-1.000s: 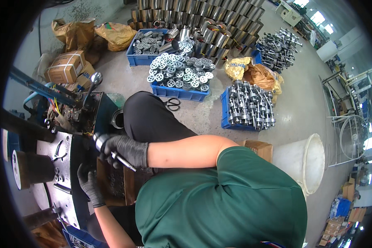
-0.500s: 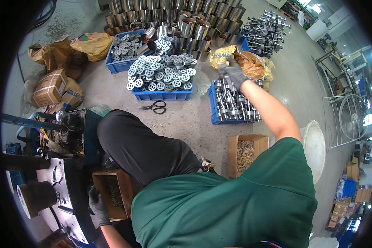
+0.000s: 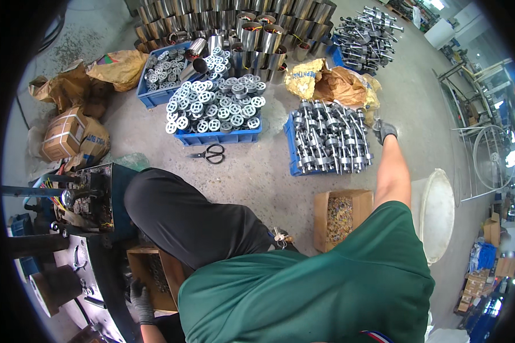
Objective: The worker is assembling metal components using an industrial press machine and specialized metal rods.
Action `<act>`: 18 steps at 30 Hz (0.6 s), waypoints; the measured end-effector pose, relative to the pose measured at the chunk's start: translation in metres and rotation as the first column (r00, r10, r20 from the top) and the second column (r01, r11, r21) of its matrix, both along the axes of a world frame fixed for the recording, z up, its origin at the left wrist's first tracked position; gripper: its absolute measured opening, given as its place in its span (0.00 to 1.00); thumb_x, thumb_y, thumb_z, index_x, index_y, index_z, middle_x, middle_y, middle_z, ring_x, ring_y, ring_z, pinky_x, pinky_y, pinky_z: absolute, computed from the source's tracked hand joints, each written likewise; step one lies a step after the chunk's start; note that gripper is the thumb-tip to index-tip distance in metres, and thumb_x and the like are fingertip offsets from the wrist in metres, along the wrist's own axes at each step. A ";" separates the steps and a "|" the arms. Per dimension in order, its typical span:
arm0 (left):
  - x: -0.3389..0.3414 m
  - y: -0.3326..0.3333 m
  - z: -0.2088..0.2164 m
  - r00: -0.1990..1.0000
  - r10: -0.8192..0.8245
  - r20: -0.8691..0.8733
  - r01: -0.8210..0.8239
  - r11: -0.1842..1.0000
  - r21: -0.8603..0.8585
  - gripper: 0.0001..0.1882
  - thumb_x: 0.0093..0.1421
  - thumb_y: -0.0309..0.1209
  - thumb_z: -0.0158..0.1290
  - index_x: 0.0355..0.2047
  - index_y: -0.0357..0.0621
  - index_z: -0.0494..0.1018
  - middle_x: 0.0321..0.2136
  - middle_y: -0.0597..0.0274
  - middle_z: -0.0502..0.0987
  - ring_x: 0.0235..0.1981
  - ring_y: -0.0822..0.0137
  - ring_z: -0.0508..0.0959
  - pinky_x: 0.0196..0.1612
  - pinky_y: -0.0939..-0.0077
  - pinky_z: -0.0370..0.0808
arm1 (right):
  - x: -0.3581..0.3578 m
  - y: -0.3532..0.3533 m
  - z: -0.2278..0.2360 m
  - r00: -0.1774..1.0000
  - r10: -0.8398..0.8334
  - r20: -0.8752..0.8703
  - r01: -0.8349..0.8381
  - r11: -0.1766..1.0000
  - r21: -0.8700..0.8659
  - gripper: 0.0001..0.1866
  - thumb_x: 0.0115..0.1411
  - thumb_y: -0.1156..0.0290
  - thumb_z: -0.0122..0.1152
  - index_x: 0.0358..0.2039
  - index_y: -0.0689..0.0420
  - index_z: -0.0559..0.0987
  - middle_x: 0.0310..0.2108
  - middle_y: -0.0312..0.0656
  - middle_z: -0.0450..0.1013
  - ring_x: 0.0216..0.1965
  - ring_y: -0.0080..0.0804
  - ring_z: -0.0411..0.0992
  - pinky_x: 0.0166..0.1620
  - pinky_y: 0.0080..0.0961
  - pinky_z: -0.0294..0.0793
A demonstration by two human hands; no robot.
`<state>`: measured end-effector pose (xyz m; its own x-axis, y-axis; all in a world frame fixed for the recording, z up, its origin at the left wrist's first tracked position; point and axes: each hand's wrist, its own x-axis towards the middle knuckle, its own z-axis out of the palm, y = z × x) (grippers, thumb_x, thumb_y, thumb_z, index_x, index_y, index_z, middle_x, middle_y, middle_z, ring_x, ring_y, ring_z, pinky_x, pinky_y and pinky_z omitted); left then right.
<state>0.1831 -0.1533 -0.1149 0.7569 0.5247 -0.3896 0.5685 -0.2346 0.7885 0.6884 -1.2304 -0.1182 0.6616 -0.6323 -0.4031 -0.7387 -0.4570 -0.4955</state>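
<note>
My right hand [image 3: 387,131], in a grey glove, reaches out just past the right side of a blue crate heaped with metal rotor shafts [image 3: 329,137]. Its fingers are foreshortened and partly hidden, so I cannot make out whether anything is in them. At the lower left my left hand [image 3: 141,298], also gloved, is beside an open box [image 3: 169,274] with small dark metal parts inside. The left fingers are stretched out, and I see nothing held in them. The machine bench [image 3: 100,286] stands just left of that hand.
Another blue crate [image 3: 217,139] bears a pile of round metal end caps [image 3: 212,106]. Scissors [image 3: 213,154] lie on the floor in front of it. Shiny metal cylinders [image 3: 263,40] are stacked behind. A cardboard box [image 3: 321,220] of small parts and a pale round lid [image 3: 438,217] are near my right arm.
My right hand has swung right and nearer, from above the rotor shafts to beyond the crate's right side. My left hand has moved slightly, staying beside the box. The view has shifted a little.
</note>
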 end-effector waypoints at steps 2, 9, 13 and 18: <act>-0.001 -0.010 0.022 0.998 0.042 -0.054 -0.040 0.998 0.038 0.27 0.62 0.14 0.51 0.61 0.44 0.72 0.53 0.62 0.78 0.52 0.68 0.77 0.58 0.75 0.73 | -0.003 0.047 -0.026 0.959 -0.249 0.133 0.216 0.950 0.224 0.17 0.67 0.53 0.52 0.29 0.49 0.80 0.19 0.36 0.73 0.17 0.31 0.70 0.18 0.31 0.65; 0.037 -0.065 0.076 0.972 0.041 -0.230 0.017 0.970 0.243 0.27 0.60 0.13 0.52 0.59 0.43 0.73 0.53 0.61 0.77 0.54 0.66 0.77 0.59 0.74 0.72 | -0.009 0.095 -0.007 0.994 -0.059 -0.088 0.004 0.852 -0.524 0.29 0.60 0.46 0.59 0.52 0.55 0.83 0.54 0.57 0.77 0.59 0.56 0.74 0.59 0.47 0.74; 0.002 -0.018 -0.004 0.994 0.048 0.101 -0.054 0.997 0.060 0.27 0.58 0.13 0.53 0.58 0.41 0.73 0.53 0.60 0.78 0.54 0.66 0.77 0.60 0.73 0.71 | -0.006 0.099 -0.011 0.997 -0.056 -0.053 0.022 0.863 -0.504 0.30 0.58 0.45 0.60 0.52 0.55 0.84 0.55 0.58 0.76 0.59 0.56 0.74 0.59 0.45 0.75; -0.020 -0.029 0.009 0.987 0.017 0.161 -0.053 0.974 0.220 0.27 0.59 0.11 0.50 0.59 0.40 0.71 0.48 0.59 0.78 0.51 0.68 0.77 0.57 0.73 0.74 | 0.004 0.144 -0.027 0.991 0.001 -0.136 -0.065 0.882 -0.467 0.30 0.59 0.46 0.59 0.53 0.55 0.83 0.57 0.57 0.75 0.60 0.57 0.73 0.60 0.46 0.75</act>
<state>0.1626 -0.1824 -0.1055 0.7788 0.6120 -0.1376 0.4527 -0.3964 0.7987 0.6927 -1.0865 -0.1450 0.6485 -0.7470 -0.1465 -0.7612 -0.6375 -0.1187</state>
